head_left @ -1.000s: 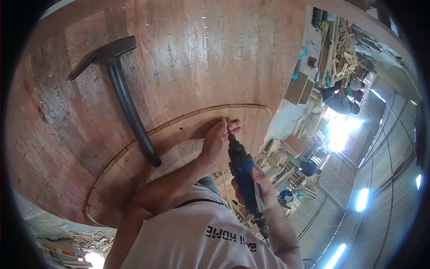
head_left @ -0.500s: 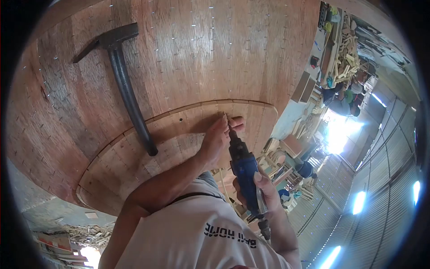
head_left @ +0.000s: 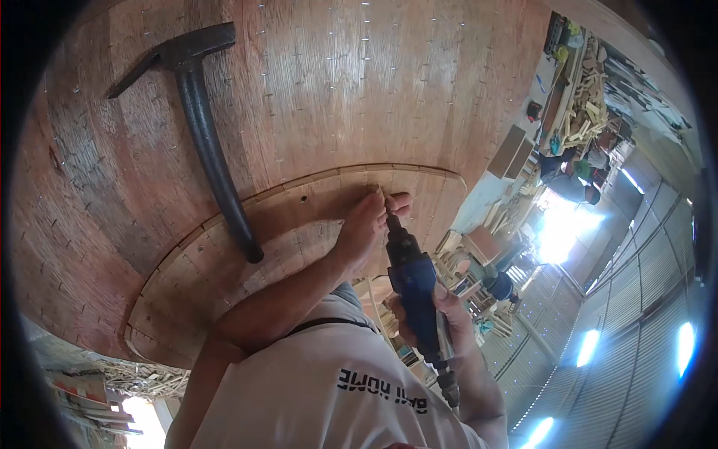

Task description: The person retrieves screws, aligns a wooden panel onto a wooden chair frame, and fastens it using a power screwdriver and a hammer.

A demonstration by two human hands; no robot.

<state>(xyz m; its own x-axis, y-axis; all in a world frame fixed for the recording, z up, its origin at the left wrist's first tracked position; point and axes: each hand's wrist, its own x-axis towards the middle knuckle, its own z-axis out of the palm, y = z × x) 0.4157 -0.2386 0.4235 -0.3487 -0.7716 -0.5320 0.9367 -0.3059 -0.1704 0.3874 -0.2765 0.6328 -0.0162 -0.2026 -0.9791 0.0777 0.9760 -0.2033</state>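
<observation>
Wooden panel (head_left: 321, 97) cropped at top

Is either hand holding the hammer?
No, the hammer lies on the wooden surface, while the right hand grips the blue power tool and the left hand is at its tip.

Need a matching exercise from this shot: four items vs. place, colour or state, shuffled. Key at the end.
Items
1. Hammer
2. Drill
3. Left hand
4. Shirt

Place, colour or state
A. Pale, with dark lettering
B. Blue body, held in the right hand
C. Dark, handle crossing the curved rim
D. Bare, fingers beside the slim tip of a power tool

Pairs: 1-C, 2-B, 3-D, 4-A
</observation>
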